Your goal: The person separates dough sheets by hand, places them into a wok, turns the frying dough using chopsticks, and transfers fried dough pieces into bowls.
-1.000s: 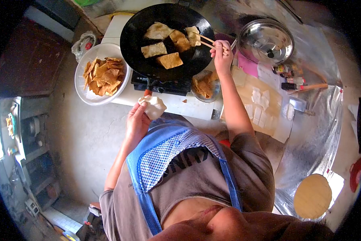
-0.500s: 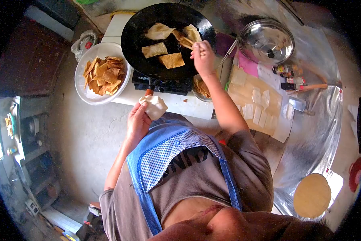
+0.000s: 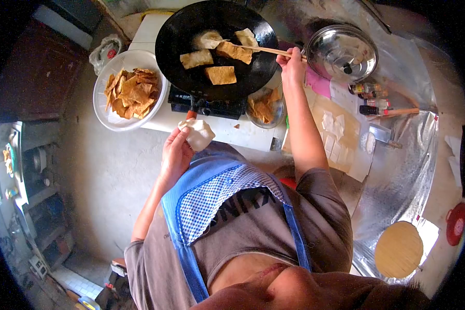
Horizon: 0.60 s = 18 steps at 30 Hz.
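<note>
My right hand (image 3: 293,66) is closed round a pair of long wooden chopsticks (image 3: 267,50), right of the black wok (image 3: 175,77). Their tips touch a browned piece of dough (image 3: 234,52) in the wok. Around it lie a golden dough piece (image 3: 221,75), a lighter one (image 3: 196,59) and two pale, puckered ones, one at the upper left (image 3: 208,40) and one at the upper right (image 3: 247,38). Near the wok's handle (image 3: 192,113), my left hand (image 3: 178,150) pinches a pale, soft dough sheet (image 3: 199,135) by its edge.
A white colander (image 3: 101,111) of fried pieces stands left of the stove (image 3: 179,101). A glass bowl (image 3: 267,124) with more sits at the right. Beyond are a cutting board (image 3: 320,111) with pale dough pieces, a steel lid (image 3: 341,49), several bottles (image 3: 369,93) and a cleaver (image 3: 381,133).
My right hand has drawn back to the right with the chopsticks, which now lie more level. The browned piece now lies flatter and more fully in view. My left hand keeps the dough sheet.
</note>
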Motion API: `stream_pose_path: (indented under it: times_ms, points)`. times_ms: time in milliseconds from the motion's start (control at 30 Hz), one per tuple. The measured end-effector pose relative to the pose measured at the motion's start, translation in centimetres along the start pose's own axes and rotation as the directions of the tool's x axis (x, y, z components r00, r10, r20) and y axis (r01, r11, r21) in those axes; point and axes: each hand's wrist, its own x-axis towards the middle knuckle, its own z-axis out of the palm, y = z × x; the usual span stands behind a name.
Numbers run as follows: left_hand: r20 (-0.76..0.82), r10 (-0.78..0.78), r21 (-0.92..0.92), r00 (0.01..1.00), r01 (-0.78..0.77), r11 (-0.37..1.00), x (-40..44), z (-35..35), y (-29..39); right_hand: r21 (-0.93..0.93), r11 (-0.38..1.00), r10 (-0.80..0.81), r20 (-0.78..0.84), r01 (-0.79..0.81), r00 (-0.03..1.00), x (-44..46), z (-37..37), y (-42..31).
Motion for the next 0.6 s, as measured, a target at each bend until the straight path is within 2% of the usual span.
stream_pose_path:
  times_ms: [133,200,267,333,400,533,600]
  points:
    - [0.025,-0.029,0.010,0.999,0.028,1.000,0.1,0.2,0.1,-0.028,1.000,0.004,0.018,-0.003,1.000,0.7,0.7,-0.2]
    - [0.009,-0.029,0.034,1.000,0.029,0.999,0.3,-0.1,0.0,-0.243,0.970,-0.006,0.080,0.025,0.997,0.9,0.8,-0.9]
    - [0.014,-0.019,0.017,1.000,0.019,1.000,0.1,0.1,0.1,-0.297,0.952,-0.039,0.123,0.075,0.992,0.5,0.5,-2.0]
    - [0.011,-0.011,-0.003,1.000,0.011,1.000,-0.1,-0.1,0.1,-0.240,0.929,-0.188,0.344,0.280,0.920,-1.3,0.4,-3.2]
    - [0.013,-0.010,-0.013,1.000,0.010,1.000,0.0,-0.5,0.2,-0.256,0.939,-0.069,0.514,0.230,0.855,-4.1,0.0,-3.5]
    - [0.008,-0.010,-0.003,1.000,0.010,1.000,0.0,-0.4,0.5,-0.478,0.779,0.108,0.741,0.407,0.663,-9.4,-1.1,-3.2]
    - [0.009,0.005,-0.014,1.000,-0.004,1.000,0.1,-0.3,0.4,-0.312,0.791,-0.038,0.833,0.526,0.551,-10.9,-1.2,-1.7]
